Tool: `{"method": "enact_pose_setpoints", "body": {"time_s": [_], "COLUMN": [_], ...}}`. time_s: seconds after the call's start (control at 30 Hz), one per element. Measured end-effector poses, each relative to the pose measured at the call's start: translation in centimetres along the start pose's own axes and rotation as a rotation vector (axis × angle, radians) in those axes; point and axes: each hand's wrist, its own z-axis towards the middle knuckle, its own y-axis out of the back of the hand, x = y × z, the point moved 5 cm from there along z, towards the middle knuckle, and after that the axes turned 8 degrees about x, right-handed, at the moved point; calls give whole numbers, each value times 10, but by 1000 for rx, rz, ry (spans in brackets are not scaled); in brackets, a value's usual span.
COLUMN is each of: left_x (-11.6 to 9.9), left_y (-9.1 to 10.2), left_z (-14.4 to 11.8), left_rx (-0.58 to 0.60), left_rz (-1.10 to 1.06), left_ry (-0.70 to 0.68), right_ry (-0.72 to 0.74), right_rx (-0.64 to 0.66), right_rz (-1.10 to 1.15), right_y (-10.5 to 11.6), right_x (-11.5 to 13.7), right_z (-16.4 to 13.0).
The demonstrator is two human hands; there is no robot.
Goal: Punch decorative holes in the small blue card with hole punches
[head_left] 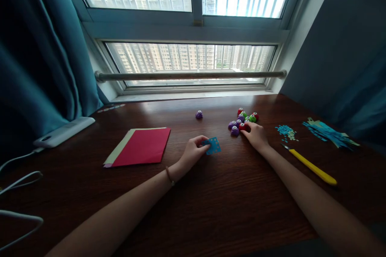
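Observation:
My left hand (194, 150) pinches a small piece of blue paper (213, 145) dotted with punched holes and holds it over the table. To the right, my right hand (255, 134) reaches to the near edge of a cluster of small craft punches. Its fingers close on a red craft punch (242, 127); the far side of the grip is partly hidden. Purple punches (235, 131) sit just left of those fingers, with green punches (252, 118) and more red ones behind. One purple punch (199, 115) stands apart, farther back on the table.
A stack of coloured paper (141, 146), red on top, lies at left. On the right are a yellow-handled craft knife (313, 166), punched blue and pale bits (285, 130) and cut paper strips (330, 132). A white power strip (64, 131) with cables rests at far left.

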Motion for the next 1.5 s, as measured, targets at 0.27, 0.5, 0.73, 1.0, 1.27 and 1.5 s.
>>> {"method": "enact_pose_setpoints", "body": {"time_s": [0.27, 0.5, 0.73, 1.0, 1.27, 1.5], "left_x": [-4, -18, -18, -33, -33, -30], "left_y": [0, -4, -2, -22, -23, -25], "left_z": [-3, -7, -10, -22, -21, -20], "left_rx": [-6, 41, -74, 98, 145, 154], "left_rz": [-139, -53, 178, 378, 302, 317], "left_ry": [32, 30, -100, -242, -218, -209], "right_ry": [252, -10, -54, 142, 495, 513], "right_rx": [240, 630, 550, 224, 88, 117], "right_rz": [701, 1311, 1322, 814, 539, 477], "right_y": [-26, -49, -38, -17, -5, -7], "right_x": [74, 89, 88, 92, 108, 109], "right_z": [-35, -68, -70, -72, -81, -83]}}
